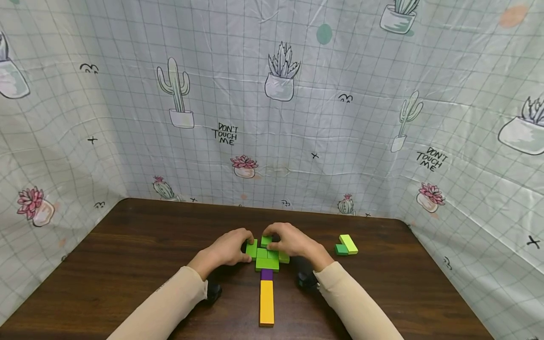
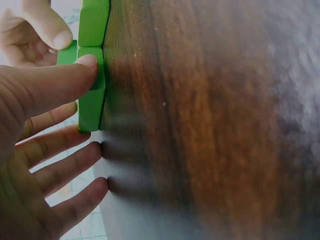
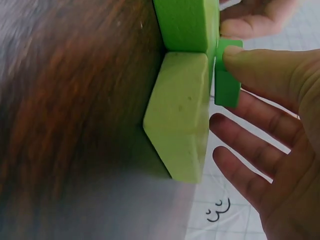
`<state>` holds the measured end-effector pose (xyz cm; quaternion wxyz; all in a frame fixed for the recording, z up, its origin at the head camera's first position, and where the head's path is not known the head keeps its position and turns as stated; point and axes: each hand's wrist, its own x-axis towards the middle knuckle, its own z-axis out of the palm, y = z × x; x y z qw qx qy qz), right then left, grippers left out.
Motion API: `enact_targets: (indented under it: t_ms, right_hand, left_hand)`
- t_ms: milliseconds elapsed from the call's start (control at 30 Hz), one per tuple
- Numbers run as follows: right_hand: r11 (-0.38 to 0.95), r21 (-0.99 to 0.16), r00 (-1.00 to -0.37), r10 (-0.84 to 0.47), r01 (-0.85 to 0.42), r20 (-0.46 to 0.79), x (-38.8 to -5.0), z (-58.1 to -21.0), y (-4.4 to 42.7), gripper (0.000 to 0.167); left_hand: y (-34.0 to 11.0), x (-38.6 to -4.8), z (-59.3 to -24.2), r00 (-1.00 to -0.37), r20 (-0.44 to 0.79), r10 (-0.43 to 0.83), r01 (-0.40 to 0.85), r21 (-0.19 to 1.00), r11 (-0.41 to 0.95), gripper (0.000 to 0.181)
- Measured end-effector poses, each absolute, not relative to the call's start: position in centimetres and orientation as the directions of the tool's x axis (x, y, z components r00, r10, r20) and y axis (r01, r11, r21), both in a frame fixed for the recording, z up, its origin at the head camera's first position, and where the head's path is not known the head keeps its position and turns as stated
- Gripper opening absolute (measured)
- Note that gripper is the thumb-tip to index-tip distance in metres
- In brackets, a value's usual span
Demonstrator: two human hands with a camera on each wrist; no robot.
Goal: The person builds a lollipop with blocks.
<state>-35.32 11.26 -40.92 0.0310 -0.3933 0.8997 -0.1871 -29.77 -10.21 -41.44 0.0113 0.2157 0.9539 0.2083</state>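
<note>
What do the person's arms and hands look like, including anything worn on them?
The left sleeve and right sleeve are long and cream; the left one bears a faint dark marking, too small to read. A black device shows near the left wrist, another near the right. The left hand and right hand wear no gloves.

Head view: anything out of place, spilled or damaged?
Nothing there looks spilled or damaged. Mildly out of place: a lime rectangular block and a small dark green block lie right of the right hand, apart from the bright green rectangular blocks. Possibly spares.
</note>
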Motion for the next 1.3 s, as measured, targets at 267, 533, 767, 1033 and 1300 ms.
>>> enact_targets:
  t_ms: [267, 533, 767, 1033, 1300]
  right_hand:
    - [0.605, -0.407, -0.685, -0.724, -0.684, 0.075, -35.3, -41.0, 10.6, 0.030]
    - [0.596, -0.422, -0.680, -0.730, -0.683, 0.068, -35.4, -41.1, 10.4, 0.026]
    - [0.600, -0.439, -0.684, -0.728, -0.669, 0.048, -35.4, -41.1, 10.3, 0.022]
    - [0.607, -0.433, -0.688, -0.724, -0.666, 0.043, -35.3, -41.1, 10.2, 0.021]
    - [0.614, -0.441, -0.697, -0.716, -0.655, 0.038, -35.2, -41.1, 10.0, 0.020]
  left_hand:
    - [-10.1, -29.8, -41.3, -0.908, 0.077, 0.412, 0.407, 0.397, 0.822, 0.040]
    - [-10.1, -29.7, -41.3, -0.909, 0.078, 0.409, 0.404, 0.400, 0.822, 0.039]
    - [-10.1, -29.7, -41.2, -0.911, 0.069, 0.406, 0.398, 0.403, 0.824, 0.039]
    - [-10.1, -29.7, -41.1, -0.913, 0.067, 0.403, 0.395, 0.405, 0.825, 0.039]
    - [-10.2, -29.7, -41.3, -0.908, 0.059, 0.415, 0.400, 0.416, 0.817, 0.038]
